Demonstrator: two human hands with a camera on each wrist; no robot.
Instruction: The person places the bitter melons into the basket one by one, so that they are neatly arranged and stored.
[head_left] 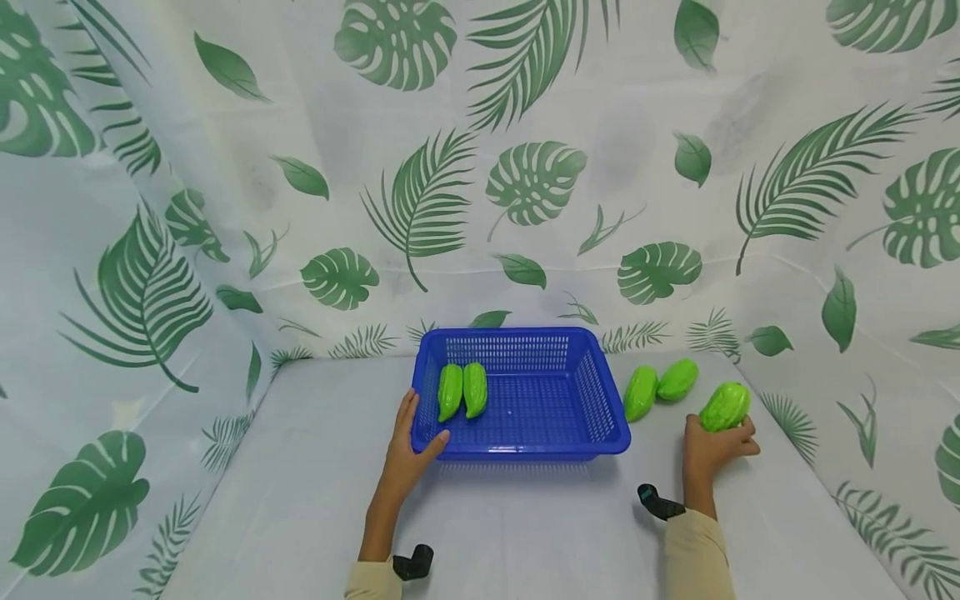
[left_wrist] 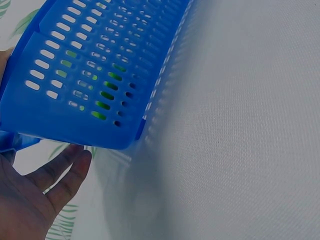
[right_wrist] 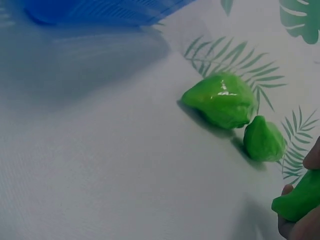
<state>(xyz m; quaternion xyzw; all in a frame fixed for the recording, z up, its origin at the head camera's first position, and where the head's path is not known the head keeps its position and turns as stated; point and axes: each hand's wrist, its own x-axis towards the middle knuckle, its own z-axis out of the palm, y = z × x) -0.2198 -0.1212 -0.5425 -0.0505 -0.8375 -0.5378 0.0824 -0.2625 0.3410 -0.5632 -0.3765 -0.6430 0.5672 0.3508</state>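
Glossy, bumpy and bright green, the plump gourd sat pinched in the right fingers; left fingers spread against the slotted blue plastic basket!

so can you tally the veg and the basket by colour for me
Green: 5 (vegetables in the basket, 2; vegetables on the table, 2; vegetable in the right hand, 1)
Blue: 1 (basket)
Total: 6
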